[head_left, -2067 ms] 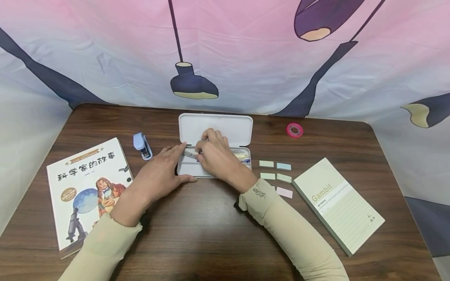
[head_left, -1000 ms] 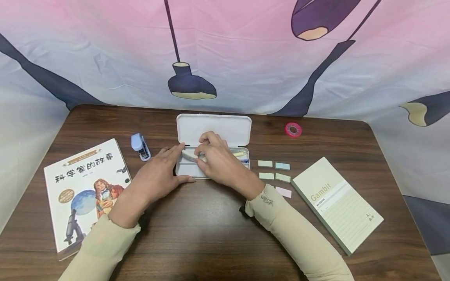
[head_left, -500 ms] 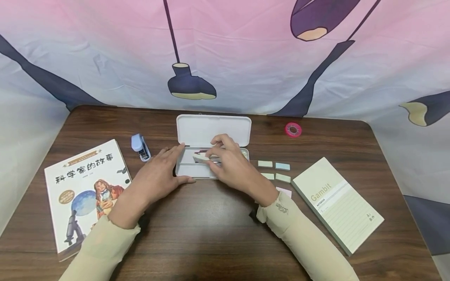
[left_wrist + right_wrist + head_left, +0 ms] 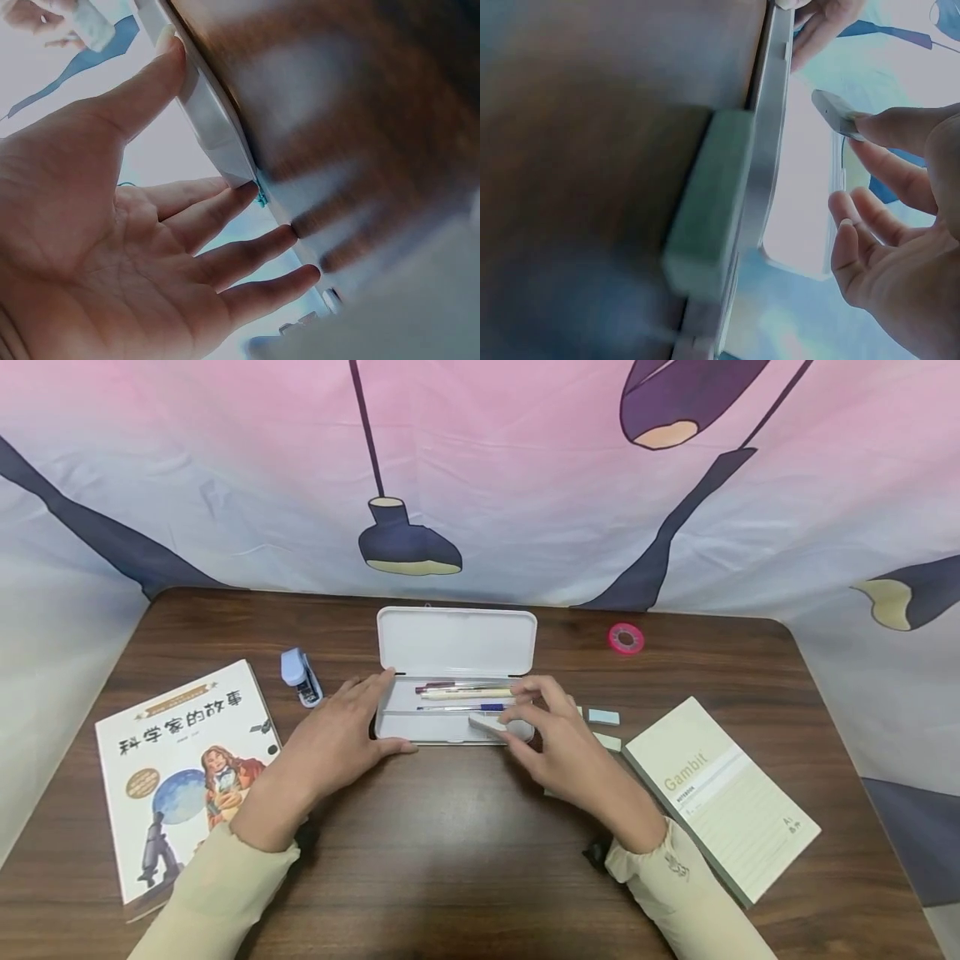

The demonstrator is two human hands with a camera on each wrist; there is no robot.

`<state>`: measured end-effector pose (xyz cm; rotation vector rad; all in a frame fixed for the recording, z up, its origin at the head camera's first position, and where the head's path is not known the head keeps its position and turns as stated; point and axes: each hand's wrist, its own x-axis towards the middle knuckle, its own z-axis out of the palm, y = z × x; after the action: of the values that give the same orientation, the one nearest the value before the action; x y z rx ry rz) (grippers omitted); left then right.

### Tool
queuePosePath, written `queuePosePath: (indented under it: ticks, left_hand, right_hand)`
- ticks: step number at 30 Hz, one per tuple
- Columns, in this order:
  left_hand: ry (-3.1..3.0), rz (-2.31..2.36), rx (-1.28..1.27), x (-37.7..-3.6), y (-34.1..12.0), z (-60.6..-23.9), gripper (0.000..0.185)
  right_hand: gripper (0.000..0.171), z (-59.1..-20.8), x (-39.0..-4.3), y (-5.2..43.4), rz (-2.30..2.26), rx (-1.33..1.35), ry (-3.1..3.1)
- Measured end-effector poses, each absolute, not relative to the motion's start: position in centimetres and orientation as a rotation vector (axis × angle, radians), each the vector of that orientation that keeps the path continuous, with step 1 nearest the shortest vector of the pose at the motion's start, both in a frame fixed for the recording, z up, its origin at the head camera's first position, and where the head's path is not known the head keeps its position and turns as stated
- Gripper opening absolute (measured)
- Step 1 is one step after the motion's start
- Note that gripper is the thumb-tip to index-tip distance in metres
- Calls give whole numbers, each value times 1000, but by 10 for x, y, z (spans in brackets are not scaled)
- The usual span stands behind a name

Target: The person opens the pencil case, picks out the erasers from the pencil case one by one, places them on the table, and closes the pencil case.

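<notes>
Just then the right hand (image 4: 570, 743) pinched a small white eraser (image 4: 487, 723) between thumb and fingertips, holding it over the front right part of the open pencil case (image 4: 450, 727); the remaining fingers were spread loosely. From the right wrist view the eraser (image 4: 834, 112) showed at the tip of one finger, above the pale edge of the case, with a green block lying just beside the case's outer wall.

Meanwhile the left hand (image 4: 337, 735) lay flat with straight fingers against the case's left end, the thumb along the front edge and the forefinger reaching up the side; it gripped nothing. The left wrist view showed the same: an open palm (image 4: 112, 247) with the thumb pressed on the white rim.

Inside the case, three pens (image 4: 465, 693) lay side by side along the back compartment. The lid (image 4: 457, 639) stood open behind them.

On the brown worktop (image 4: 450, 860), a storybook (image 4: 180, 760) lay at the left, a blue stapler (image 4: 300, 677) near the case's left end, small sticky-note pads (image 4: 603, 717) to the right, a green notebook (image 4: 720, 793) beyond them, and a pink tape roll (image 4: 626, 638) towards the back.
</notes>
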<state>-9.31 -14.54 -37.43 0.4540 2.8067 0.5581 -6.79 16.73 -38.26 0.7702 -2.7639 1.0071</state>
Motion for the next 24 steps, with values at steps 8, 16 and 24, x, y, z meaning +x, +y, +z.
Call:
queuePosePath:
  ticks: [8,16,24]
  left_hand:
    - [2812,563,460,-92,-147,-374,105]
    - [2806,572,463,-92,-145,-374,104]
    - [2802,560,446,-92,-145,-373,104]
  right_hand:
    - [19,-385,-45,204,989,760,-2736]
    - [33,-386,-15,257,933,675,-2704]
    - [38,-390,-5,282,917,704,-2712]
